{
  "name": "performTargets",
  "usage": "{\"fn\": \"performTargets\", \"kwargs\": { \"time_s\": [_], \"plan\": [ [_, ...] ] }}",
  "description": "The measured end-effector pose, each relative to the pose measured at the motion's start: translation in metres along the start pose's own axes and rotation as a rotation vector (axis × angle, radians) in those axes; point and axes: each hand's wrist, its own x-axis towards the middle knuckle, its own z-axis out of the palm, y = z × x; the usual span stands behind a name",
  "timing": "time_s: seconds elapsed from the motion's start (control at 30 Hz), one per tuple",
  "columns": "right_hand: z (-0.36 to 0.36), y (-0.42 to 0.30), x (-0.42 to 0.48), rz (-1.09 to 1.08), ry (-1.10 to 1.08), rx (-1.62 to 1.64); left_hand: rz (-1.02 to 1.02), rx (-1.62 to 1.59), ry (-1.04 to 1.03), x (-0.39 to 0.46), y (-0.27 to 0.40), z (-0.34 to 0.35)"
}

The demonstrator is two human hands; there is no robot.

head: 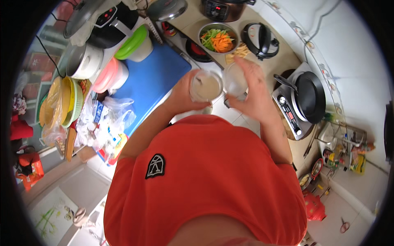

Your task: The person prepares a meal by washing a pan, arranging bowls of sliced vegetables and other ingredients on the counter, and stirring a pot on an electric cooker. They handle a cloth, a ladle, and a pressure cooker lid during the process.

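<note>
My left hand (182,93) is wrapped around a round, clear container (207,86) with pale, cloudy contents. Close to its right, my right hand (254,92) grips a translucent round lid or cup (235,79), slightly blurred; which of the two cannot be told. Both hands are held in front of my chest, above the tiled floor (229,107). Beyond them, a metal bowl (219,38) holds orange and green cut vegetables, and pale cut strips (241,51) lie beside it on the counter.
A blue surface (154,73) stretches to the left, bordered by lidded tubs (110,75) and plastic bags (118,107). At the right, a black frying pan (311,97) rests on a portable cooktop (287,113). A black pressure-cooker lid (261,41) lies near the bowl; an electric cooker (220,10) stands behind.
</note>
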Motion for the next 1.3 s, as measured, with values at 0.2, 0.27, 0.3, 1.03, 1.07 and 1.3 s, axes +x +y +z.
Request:
{"fn": "performTargets", "kwargs": {
  "time_s": [0.2, 0.27, 0.3, 1.03, 1.07, 1.3],
  "plan": [
    [0.086, 0.195, -0.020, 0.621, -0.041, -0.337, 0.086, 0.185, 0.147, 0.076, -0.029, -0.031],
    [0.100, 0.230, -0.019, 0.727, -0.087, -0.397, 0.074, 0.214, 0.156, 0.099, -0.037, -0.043],
    [0.105, 0.244, -0.019, 0.746, -0.095, -0.404, 0.073, 0.225, 0.153, 0.111, -0.041, -0.050],
    [0.123, 0.254, 0.045, 1.078, 0.117, -0.340, 0.299, 0.408, 0.258, 0.385, -0.132, -0.147],
    [0.124, 0.256, 0.044, 1.091, 0.118, -0.333, 0.311, 0.411, 0.240, 0.392, -0.134, -0.150],
    [0.119, 0.266, 0.060, 1.149, 0.066, -0.295, 0.407, 0.547, 0.125, 0.417, -0.139, -0.155]
  ]
}}
